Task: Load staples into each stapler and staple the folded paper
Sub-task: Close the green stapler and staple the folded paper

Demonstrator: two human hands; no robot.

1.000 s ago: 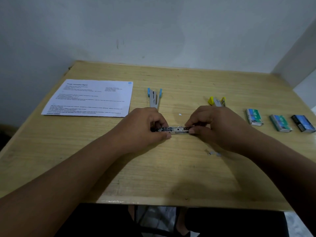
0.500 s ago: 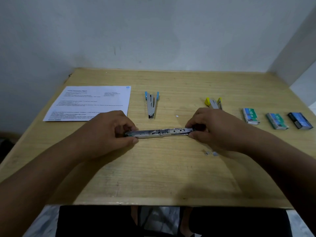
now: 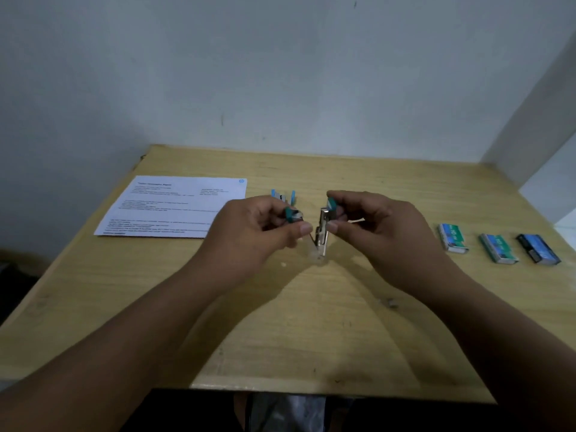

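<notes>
We see the left hand (image 3: 261, 226) and right hand (image 3: 371, 222) each pinching one teal-tipped arm of the stapler (image 3: 321, 235) — hinge pointing down between them.

So it's a light wooden table (image 3: 311, 322) pushed into a corner against the walls. Far left there's a printed sheet of paper (image 3: 174, 207) lying flat. Just right of it, a stapler with blue ends (image 3: 283, 196), partly hidden from the camera. Over on the right edge, three little staple boxes in a row: a green one (image 3: 452, 237), another green one (image 3: 498, 248), and a dark blue one (image 3: 538, 248) furthest right. A few loose staple bits (image 3: 390, 303) sit nearer, right of centre.
</notes>
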